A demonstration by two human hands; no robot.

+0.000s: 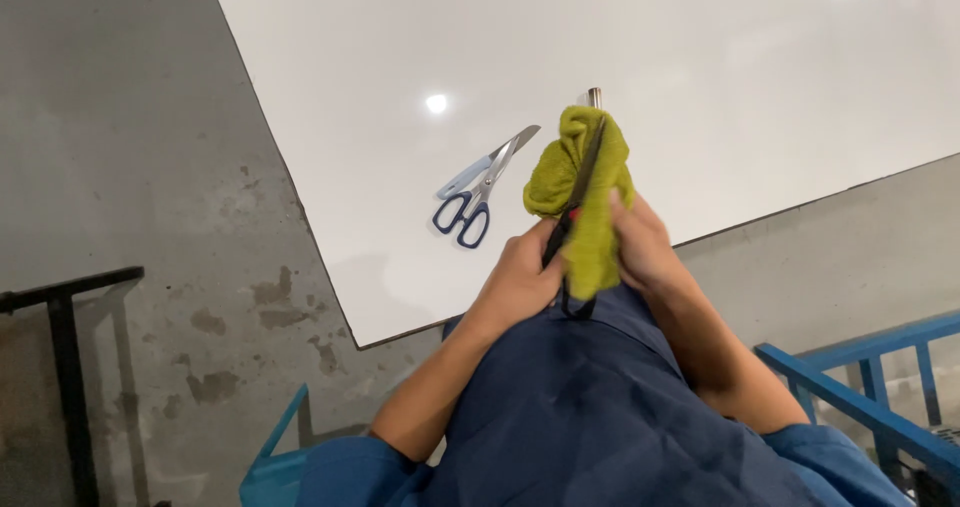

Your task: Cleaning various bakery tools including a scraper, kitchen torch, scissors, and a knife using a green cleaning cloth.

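Green cloth point(585, 197) wrapped on dark scissors point(580, 182), clamped by left hand point(520, 277) and right hand point(640, 247); wiping underway, next needing a steady stroke along the blade.

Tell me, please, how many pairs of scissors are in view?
2: blue-handled scissors lie on the white table; dark scissors, partly hidden by the green cloth, are in the hands.

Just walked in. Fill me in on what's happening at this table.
A person in blue holds dark-handled scissors in the left hand, with a green cloth wrapped around the blades and gripped by the right hand. A second pair, blue-handled scissors, lies closed on the white table, untouched, left of the hands.
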